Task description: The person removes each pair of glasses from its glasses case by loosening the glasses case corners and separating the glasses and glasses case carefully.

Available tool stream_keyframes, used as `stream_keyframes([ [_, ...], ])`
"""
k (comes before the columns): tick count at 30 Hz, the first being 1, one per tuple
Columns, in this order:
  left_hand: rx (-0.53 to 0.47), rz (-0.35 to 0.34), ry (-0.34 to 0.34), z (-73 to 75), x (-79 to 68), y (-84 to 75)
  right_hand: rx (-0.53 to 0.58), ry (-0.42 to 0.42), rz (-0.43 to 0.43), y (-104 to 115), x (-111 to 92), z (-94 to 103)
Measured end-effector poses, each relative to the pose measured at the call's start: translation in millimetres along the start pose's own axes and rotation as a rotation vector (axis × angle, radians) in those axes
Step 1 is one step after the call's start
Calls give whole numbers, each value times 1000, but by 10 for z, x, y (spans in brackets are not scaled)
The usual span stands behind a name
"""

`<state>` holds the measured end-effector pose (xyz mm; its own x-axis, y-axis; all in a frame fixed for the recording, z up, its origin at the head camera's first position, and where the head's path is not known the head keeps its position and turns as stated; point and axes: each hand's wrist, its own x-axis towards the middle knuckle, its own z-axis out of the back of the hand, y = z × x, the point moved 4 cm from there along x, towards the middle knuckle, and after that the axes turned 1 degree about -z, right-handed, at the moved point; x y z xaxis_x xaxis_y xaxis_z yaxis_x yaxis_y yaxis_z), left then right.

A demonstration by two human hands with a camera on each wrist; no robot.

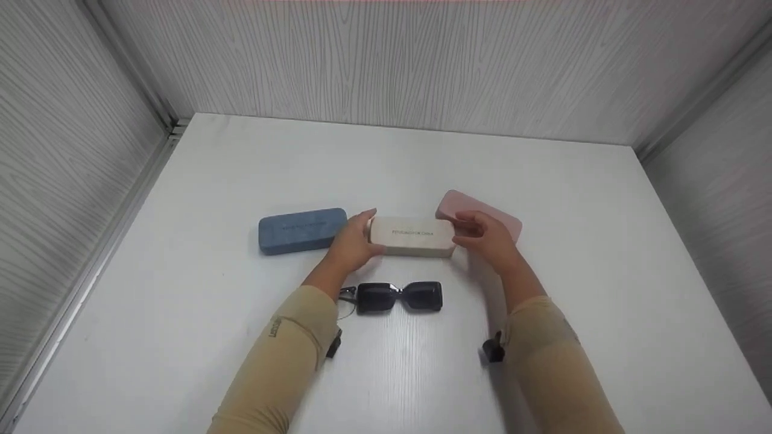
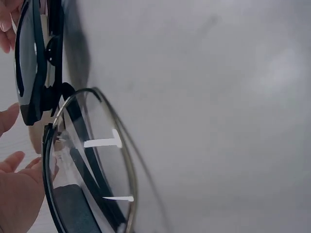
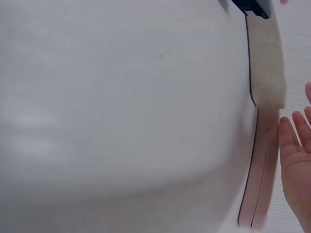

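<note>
A cream glasses case (image 1: 412,235) with printed lettering lies closed on the table between both hands. At its left end is my left hand (image 1: 353,244), thumb by the front corner and index finger straight past the back corner. My right hand (image 1: 491,238) has its fingertips right at the case's right end; the right wrist view shows these fingers (image 3: 289,141) fairly straight. Dark sunglasses (image 1: 399,297) lie in front of the case. Beside them, clear-lens eyeglasses (image 2: 90,165) stand large in the left wrist view, partly hidden by my left forearm in the head view.
A blue glasses case (image 1: 301,231) lies to the left, partly behind my left hand. To the right, a pink case (image 1: 482,211) sits angled beneath my right hand in the head view. Wood-grain panels (image 1: 386,66) border the white table (image 1: 386,163) at the back and sides.
</note>
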<state>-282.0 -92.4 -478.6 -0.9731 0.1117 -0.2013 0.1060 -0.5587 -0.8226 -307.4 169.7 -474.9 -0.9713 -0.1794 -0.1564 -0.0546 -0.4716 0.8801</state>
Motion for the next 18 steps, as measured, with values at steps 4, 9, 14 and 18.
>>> stream_keyframes([
  [4,-75,4,-11,79,-48,-41,-23,-14,10,25,-29,51],
  [9,-206,-24,-20,200,-89,-80,-33,-17,8,46,-69,99],
  [14,-217,-42,-34,298,-120,-104,-43,-15,-4,63,-103,123],
  [18,-227,-66,-57,365,-131,-100,-55,-7,15,82,-124,125],
])
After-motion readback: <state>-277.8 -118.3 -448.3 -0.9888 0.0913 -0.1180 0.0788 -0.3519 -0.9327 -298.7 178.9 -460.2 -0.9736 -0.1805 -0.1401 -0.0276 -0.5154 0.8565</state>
